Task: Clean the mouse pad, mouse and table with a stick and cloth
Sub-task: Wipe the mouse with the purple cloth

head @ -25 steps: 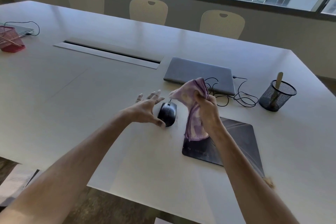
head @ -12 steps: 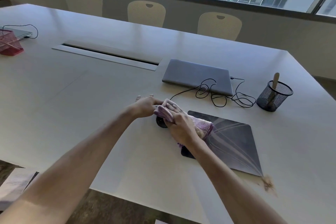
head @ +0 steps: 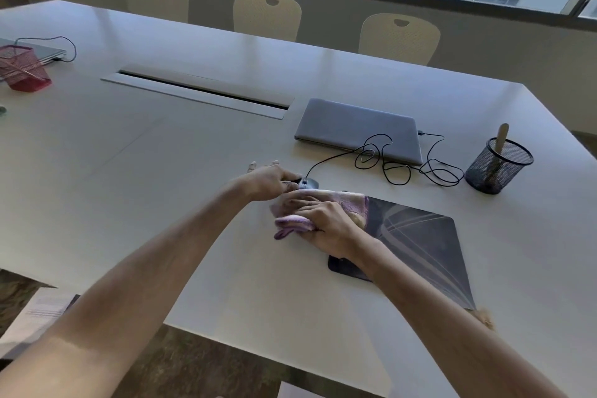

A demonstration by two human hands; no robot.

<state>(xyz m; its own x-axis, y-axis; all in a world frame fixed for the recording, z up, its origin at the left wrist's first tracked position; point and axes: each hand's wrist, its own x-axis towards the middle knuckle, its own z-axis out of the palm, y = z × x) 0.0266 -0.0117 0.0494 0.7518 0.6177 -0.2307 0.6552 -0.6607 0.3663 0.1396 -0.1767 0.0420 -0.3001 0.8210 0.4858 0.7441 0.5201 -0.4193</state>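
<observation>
Words to read: none are showing clearly.
White paper sheet on the floor at the left (head: 42,310): faint lines of print are showing, too blurry to read.
Closed grey laptop lid (head: 358,126): no readable brand is showing.

The mouse pad (head: 420,245) lay near the desk's (head: 161,171) front edge, the mouse (head: 309,183) at its far-left corner, the laptop (head: 358,129) behind, the mesh cup (head: 497,168) toward the right edge.
</observation>
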